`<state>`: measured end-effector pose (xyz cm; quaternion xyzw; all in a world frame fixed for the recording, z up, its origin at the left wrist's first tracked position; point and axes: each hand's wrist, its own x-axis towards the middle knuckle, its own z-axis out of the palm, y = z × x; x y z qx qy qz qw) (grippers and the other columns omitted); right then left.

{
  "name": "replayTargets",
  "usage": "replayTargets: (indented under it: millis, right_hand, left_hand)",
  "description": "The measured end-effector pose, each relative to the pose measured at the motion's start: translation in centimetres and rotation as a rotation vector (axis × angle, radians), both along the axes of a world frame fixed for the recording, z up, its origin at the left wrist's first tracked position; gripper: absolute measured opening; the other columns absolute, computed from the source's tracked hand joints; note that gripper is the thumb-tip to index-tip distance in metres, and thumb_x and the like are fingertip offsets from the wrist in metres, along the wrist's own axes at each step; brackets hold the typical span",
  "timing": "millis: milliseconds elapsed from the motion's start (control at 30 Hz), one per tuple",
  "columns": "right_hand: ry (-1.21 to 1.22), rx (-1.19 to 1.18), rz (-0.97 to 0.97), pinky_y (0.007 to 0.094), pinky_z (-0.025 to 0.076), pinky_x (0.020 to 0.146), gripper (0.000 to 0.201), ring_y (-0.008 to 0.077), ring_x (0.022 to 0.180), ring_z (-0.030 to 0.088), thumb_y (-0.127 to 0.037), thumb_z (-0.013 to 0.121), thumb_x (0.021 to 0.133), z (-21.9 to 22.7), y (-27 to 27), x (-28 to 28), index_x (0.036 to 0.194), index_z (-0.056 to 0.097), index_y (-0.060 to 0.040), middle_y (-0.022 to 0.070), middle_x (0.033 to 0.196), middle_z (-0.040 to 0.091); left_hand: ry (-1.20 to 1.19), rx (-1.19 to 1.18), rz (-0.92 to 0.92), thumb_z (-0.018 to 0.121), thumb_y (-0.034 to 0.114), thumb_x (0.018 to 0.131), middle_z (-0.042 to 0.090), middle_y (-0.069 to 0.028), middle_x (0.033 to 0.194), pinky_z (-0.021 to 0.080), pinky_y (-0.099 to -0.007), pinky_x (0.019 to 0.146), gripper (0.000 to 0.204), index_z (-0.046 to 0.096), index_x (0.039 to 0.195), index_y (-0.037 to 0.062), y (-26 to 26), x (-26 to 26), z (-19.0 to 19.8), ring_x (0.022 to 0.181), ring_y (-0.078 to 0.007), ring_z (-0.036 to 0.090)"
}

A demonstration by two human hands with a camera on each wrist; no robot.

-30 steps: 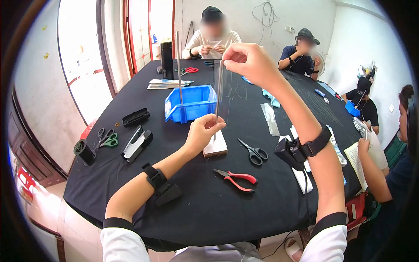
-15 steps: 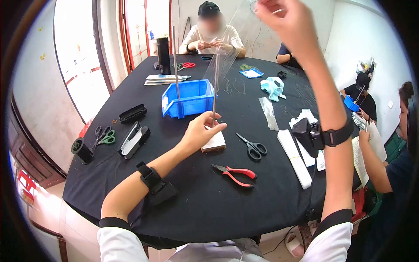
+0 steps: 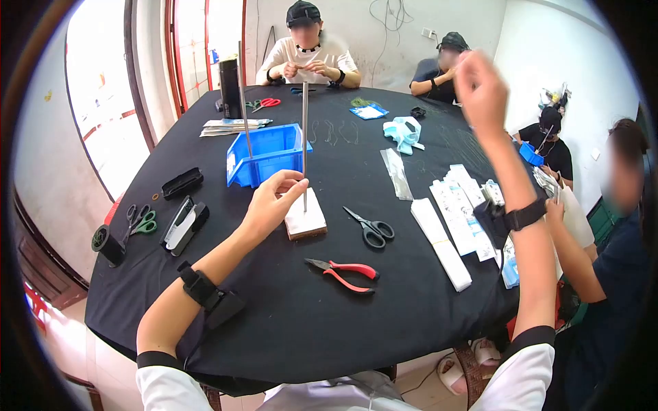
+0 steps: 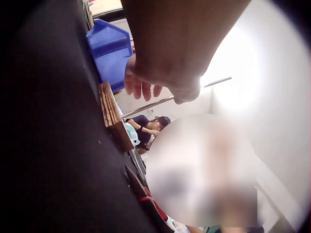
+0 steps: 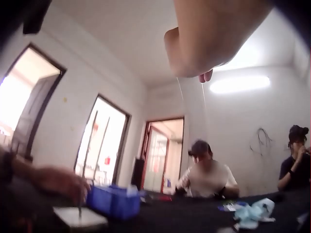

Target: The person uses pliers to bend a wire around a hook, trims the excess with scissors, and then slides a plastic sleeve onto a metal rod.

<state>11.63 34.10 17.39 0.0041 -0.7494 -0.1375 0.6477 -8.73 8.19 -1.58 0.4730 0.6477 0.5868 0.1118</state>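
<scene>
In the head view my left hand (image 3: 271, 202) holds the lower part of an upright metal rod (image 3: 305, 130) between thumb and fingers. The rod stands on a small block (image 3: 307, 218) with a white top and a wooden edge (image 4: 114, 116). My right hand (image 3: 482, 92) is raised high to the right, fingers curled and blurred. Below it in the right wrist view hang the pale edges of a clear plastic film (image 5: 203, 99), its upper end hidden in the hand.
A blue bin (image 3: 264, 164) with a second rod (image 3: 245, 103) sits behind the block. Pliers (image 3: 343, 272), scissors (image 3: 372, 227) and white paper strips (image 3: 442, 243) lie to the right. A stapler (image 3: 184, 226) and thread spool (image 3: 108, 244) are left. Other people sit around the table.
My right hand has lifted the clear film up off the rod and carried it to the right. My left hand stays at the rod. The head view has shifted rightward.
</scene>
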Motion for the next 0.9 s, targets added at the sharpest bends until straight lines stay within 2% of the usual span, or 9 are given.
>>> replayTargets:
  millis: [67, 167, 233, 267, 333, 500, 700, 800, 900]
  right_hand:
    - [-0.251, 0.143, -0.092, 0.0370, 0.049, 0.059, 0.007, 0.0282, 0.069, 0.062, -0.009, 0.054, 0.081, -4.5, 0.6, -0.4, 0.086, 0.057, -0.0057, 0.0096, 0.079, 0.060]
    - [-0.710, 0.035, -0.224, 0.0377, 0.051, 0.061, 0.018, 0.0277, 0.072, 0.062, -0.005, 0.051, 0.076, -12.3, 2.6, -0.8, 0.092, 0.059, -0.0081, 0.0108, 0.081, 0.060]
    - [-0.872, 0.000, -0.259, 0.0368, 0.051, 0.060, 0.022, 0.0264, 0.071, 0.063, -0.006, 0.053, 0.073, -16.1, 3.1, -0.7, 0.093, 0.061, -0.0101, 0.0095, 0.074, 0.060]
    - [-0.899, -0.030, -0.244, 0.0376, 0.051, 0.061, 0.017, 0.0267, 0.069, 0.063, -0.006, 0.055, 0.072, -17.8, 3.4, -0.6, 0.087, 0.061, -0.0090, 0.0096, 0.072, 0.059]
    - [-0.956, -0.044, -0.260, 0.0383, 0.051, 0.062, 0.013, 0.0269, 0.068, 0.063, -0.006, 0.057, 0.071, -19.1, 3.2, -0.3, 0.083, 0.061, -0.0081, 0.0096, 0.071, 0.059]
    - [-1.029, -0.118, -0.281, 0.0388, 0.050, 0.061, 0.003, 0.0281, 0.069, 0.063, -0.008, 0.059, 0.071, -19.5, 3.9, 0.6, 0.074, 0.060, -0.0069, 0.0102, 0.070, 0.060]
    - [-1.138, -0.203, -0.303, 0.0406, 0.049, 0.064, 0.013, 0.0272, 0.074, 0.063, -0.020, 0.062, 0.073, -18.4, 3.9, 0.5, 0.079, 0.064, -0.0088, 0.0092, 0.074, 0.063]
    - [-1.046, -0.293, -0.178, 0.0358, 0.048, 0.066, 0.010, 0.0250, 0.073, 0.063, -0.017, 0.062, 0.076, -16.2, 1.0, 0.2, 0.080, 0.065, -0.0084, 0.0087, 0.076, 0.064]
    - [-1.226, -0.584, -0.042, 0.0328, 0.049, 0.063, 0.011, 0.0220, 0.070, 0.064, -0.016, 0.063, 0.076, -14.7, -2.9, -0.4, 0.081, 0.065, -0.0069, 0.0091, 0.074, 0.066]
  left_hand:
    - [-0.006, -0.014, -0.008, 0.057, 0.030, 0.089, 0.063, -0.0106, 0.094, 0.045, -0.0288, 0.081, 0.035, 0.059, 0.106, -0.0003, -0.2, 0.1, 0.1, 0.090, -0.0156, 0.059]
    - [-0.016, -0.055, -0.022, 0.053, 0.030, 0.092, 0.061, -0.0069, 0.095, 0.042, -0.0271, 0.082, 0.034, 0.057, 0.109, 0.0014, -0.5, 0.1, 0.3, 0.093, -0.0126, 0.056]
    - [-0.024, -0.077, -0.020, 0.052, 0.030, 0.092, 0.062, -0.0069, 0.095, 0.042, -0.0268, 0.082, 0.033, 0.057, 0.109, 0.0022, -1.2, 0.6, 0.9, 0.093, -0.0126, 0.056]
    - [-0.034, -0.073, -0.031, 0.052, 0.031, 0.092, 0.062, -0.0067, 0.095, 0.043, -0.0267, 0.082, 0.033, 0.057, 0.109, 0.0025, -1.4, 0.7, 1.0, 0.093, -0.0124, 0.057]
    - [-0.057, -0.067, -0.054, 0.051, 0.031, 0.093, 0.062, -0.0062, 0.095, 0.043, -0.0265, 0.081, 0.034, 0.057, 0.109, 0.0031, -1.8, 0.8, 0.9, 0.092, -0.0120, 0.057]
    - [-0.107, -0.112, -0.054, 0.051, 0.031, 0.093, 0.063, -0.0043, 0.089, 0.045, -0.0256, 0.078, 0.033, 0.059, 0.109, 0.0031, -2.3, 0.5, 0.9, 0.087, -0.0103, 0.058]
    - [-0.118, -0.230, -0.062, 0.052, 0.025, 0.092, 0.062, -0.0040, 0.087, 0.047, -0.0212, 0.067, 0.029, 0.059, 0.106, 0.0003, -3.5, 0.8, 1.6, 0.075, -0.0091, 0.059]
    - [-0.044, -0.351, -0.088, 0.054, 0.022, 0.091, 0.063, -0.0033, 0.080, 0.047, -0.0209, 0.063, 0.025, 0.062, 0.098, 0.0003, -4.3, 0.9, 2.2, 0.070, -0.0089, 0.059]
    - [0.075, -0.480, -0.156, 0.057, 0.023, 0.089, 0.063, -0.0036, 0.074, 0.047, -0.0214, 0.061, 0.024, 0.064, 0.091, 0.0003, -4.8, 1.3, 2.7, 0.067, -0.0078, 0.058]
